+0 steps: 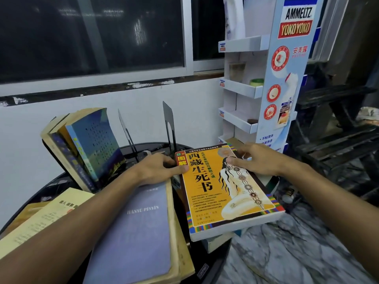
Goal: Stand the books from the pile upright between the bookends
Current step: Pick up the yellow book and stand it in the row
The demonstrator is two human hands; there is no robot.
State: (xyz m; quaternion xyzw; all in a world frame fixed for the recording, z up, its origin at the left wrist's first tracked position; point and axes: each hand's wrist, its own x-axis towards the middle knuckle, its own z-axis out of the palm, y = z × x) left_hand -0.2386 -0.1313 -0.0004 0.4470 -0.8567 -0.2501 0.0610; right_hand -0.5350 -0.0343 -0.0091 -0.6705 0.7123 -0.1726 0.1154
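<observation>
**At the table's near edge: raising the orange book**

Nearest the person, a purple book [143, 228] lies flat on the round black table [59, 182], with a yellow booklet [51, 214] beside it. Just beyond, the orange book [225, 193] rests face up on the pile [217, 242] and overhangs the table's rim. Both hands hold its far end. The left hand [155, 169] pinches the far corner by the spine, thumb on the cover. The right hand [260, 160] grips the opposite far corner, thumb flat on the cover, fingers hidden behind the edge.

Recommended procedure, judged from this position:
1. Raise the far end first.
2. Rotate the book to vertical.
3. Lower it squarely into the gap.

Clamp both thumbs firmly, because the book looks thick and could slip.

Behind the hands, the two black bookends [169, 121] stand upright with an open gap between them. Beside them, several leaning books [90, 144] tilt outside that gap and should not be knocked. Farthest back are a white wall and a dark window.
</observation>
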